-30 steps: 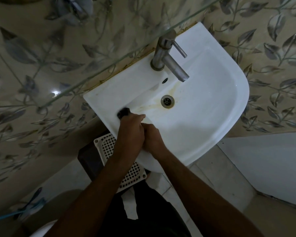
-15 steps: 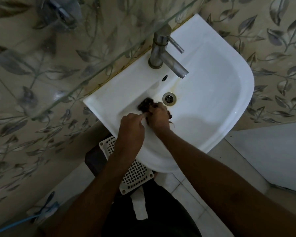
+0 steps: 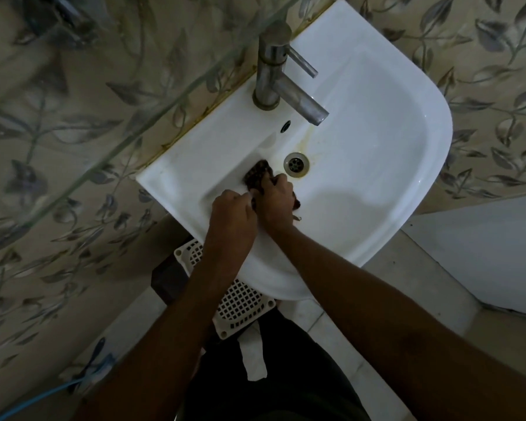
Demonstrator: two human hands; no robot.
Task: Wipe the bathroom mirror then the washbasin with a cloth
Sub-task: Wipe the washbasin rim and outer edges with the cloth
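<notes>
Two hands work inside the white washbasin (image 3: pixel 377 141), both down at its left slope, just left of the drain (image 3: pixel 296 164). Right hand (image 3: pixel 277 205) has fingers curled round a dark cloth (image 3: pixel 257 174) & presses it onto the porcelain; the cloth's bunched front end sticks out past the fingertips toward the drain w/o covering it, and a bit of dark edge shows at the hand's right side too. Left hand (image 3: pixel 230 217) sits right beside the right one, touching it, fingers curled in toward the cloth's near edge; can't tell if it really pinches the fabric or just rests against it.

Steel tap (image 3: pixel 281 77) stands at the basin's back rim, spout angled out over the bowl, lever pointing right. Yellowish stain runs from under the spout down to the drain. Small overflow hole (image 3: pixel 286 126) sits betw. tap base & drain.

Glass shelf edge (image 3: pixel 164 95) crosses diagonally above the basin. Leaf-pattern tiles (image 3: pixel 58 147) cover the walls. White perforated grille (image 3: pixel 240 302) lies on the floor under the basin, partly hidden by the left forearm.
</notes>
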